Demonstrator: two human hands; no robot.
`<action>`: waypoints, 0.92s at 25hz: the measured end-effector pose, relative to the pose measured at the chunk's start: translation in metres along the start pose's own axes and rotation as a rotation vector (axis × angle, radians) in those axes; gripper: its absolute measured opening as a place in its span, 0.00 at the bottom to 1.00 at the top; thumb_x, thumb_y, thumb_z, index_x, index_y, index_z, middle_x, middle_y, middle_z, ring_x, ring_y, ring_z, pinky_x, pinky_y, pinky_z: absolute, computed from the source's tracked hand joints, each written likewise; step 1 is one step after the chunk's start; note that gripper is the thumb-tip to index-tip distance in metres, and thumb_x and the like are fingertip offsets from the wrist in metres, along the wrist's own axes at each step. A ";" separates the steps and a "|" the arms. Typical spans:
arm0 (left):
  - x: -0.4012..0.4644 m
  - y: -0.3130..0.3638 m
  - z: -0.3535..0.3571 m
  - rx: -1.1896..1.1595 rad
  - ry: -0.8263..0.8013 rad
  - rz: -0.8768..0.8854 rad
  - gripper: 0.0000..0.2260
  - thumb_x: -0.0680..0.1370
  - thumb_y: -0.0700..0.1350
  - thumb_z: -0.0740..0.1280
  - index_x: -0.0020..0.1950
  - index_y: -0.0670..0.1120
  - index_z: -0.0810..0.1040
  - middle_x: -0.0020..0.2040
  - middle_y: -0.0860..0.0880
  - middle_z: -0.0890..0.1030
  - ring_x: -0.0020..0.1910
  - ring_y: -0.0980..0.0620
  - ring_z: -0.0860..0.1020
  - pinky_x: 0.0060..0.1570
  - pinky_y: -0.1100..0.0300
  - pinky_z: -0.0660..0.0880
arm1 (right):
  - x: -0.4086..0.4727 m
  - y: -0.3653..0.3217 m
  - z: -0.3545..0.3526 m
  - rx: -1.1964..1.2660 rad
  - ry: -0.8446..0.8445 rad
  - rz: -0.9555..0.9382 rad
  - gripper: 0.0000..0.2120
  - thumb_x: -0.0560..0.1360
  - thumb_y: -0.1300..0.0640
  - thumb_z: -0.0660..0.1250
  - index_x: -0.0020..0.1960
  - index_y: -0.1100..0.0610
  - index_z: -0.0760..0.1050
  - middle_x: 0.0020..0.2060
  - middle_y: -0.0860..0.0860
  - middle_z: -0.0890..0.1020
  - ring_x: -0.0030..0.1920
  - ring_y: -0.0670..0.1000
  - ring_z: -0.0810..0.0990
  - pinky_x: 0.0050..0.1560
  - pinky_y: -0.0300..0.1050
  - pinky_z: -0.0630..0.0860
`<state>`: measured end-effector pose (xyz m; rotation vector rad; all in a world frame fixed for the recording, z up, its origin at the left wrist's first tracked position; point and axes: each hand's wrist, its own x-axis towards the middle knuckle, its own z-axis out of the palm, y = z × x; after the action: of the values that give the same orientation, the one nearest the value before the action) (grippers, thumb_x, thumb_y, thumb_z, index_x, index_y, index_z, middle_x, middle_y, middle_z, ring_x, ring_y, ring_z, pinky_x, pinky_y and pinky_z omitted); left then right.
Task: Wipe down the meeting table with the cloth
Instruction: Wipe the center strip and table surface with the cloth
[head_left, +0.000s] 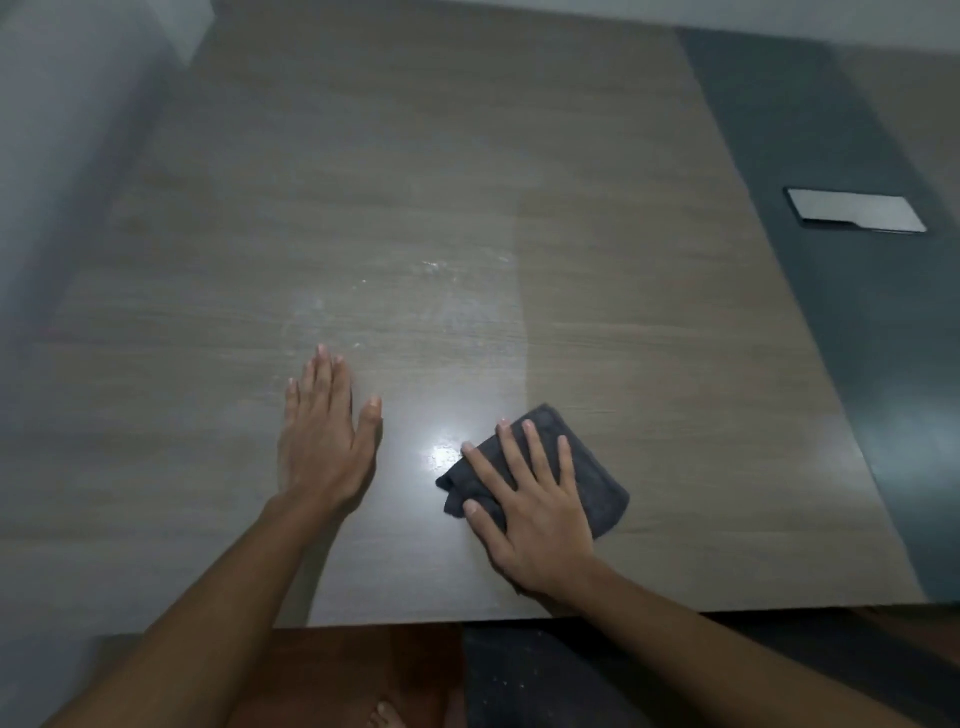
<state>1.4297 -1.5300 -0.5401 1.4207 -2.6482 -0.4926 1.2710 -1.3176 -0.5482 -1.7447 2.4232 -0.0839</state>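
Grey-brown wood-grain laminate makes up the meeting tabletop (415, 156), and the wiping is under way near its front edge. The right hand (535, 514) lies flat on a dark grey folded microfibre cloth (597, 483), fingers straight and spread, pressing it down onto the surface; nothing is curled round or pinched, so its grip is fully open and works by palm pressure alone. The left hand (322, 441) is also flat and open, fingers together, resting on the bare tabletop to the left of the cloth and holding nothing, seemingly as a brace.

The cloth sits on the near right part of the tabletop, just right of a bright glare spot. It is folded into a rough square, with one rumpled corner sticking out by the thumb.

Beyond both hands, towards the middle of the tabletop, a patch of pale smears and small white specks (431, 270) shows. Judging from that, the job is at an early or middle stage. The next move probably calls for sliding the cloth forward and left across those marks under steady downward pressure, in overlapping strokes, with the left hand shifted out of the path.

A dark grey strip (841, 312) runs along the right side and carries a shiny rectangular cover plate (857, 210), well apart from the cloth.
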 end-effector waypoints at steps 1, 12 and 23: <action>0.007 -0.008 -0.003 0.003 -0.003 -0.002 0.36 0.80 0.63 0.36 0.81 0.42 0.45 0.82 0.46 0.42 0.80 0.52 0.40 0.78 0.53 0.38 | 0.007 -0.003 -0.001 -0.001 0.012 0.062 0.30 0.83 0.35 0.46 0.83 0.41 0.51 0.83 0.53 0.50 0.82 0.57 0.44 0.77 0.69 0.49; 0.115 -0.061 -0.022 0.015 0.025 -0.007 0.37 0.80 0.63 0.38 0.81 0.40 0.47 0.82 0.43 0.44 0.81 0.49 0.43 0.78 0.53 0.38 | 0.155 0.016 -0.004 0.005 0.101 0.384 0.32 0.81 0.35 0.43 0.83 0.43 0.50 0.83 0.55 0.49 0.82 0.61 0.46 0.78 0.68 0.44; 0.257 -0.095 -0.023 0.127 0.028 0.060 0.39 0.78 0.64 0.38 0.81 0.39 0.49 0.82 0.42 0.47 0.81 0.47 0.45 0.78 0.50 0.38 | 0.331 0.074 -0.029 0.016 0.070 0.490 0.33 0.81 0.34 0.42 0.83 0.43 0.45 0.83 0.54 0.45 0.82 0.60 0.42 0.78 0.67 0.40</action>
<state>1.3666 -1.7962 -0.5665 1.3645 -2.7348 -0.3013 1.0945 -1.6081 -0.5605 -1.1115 2.8119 -0.1061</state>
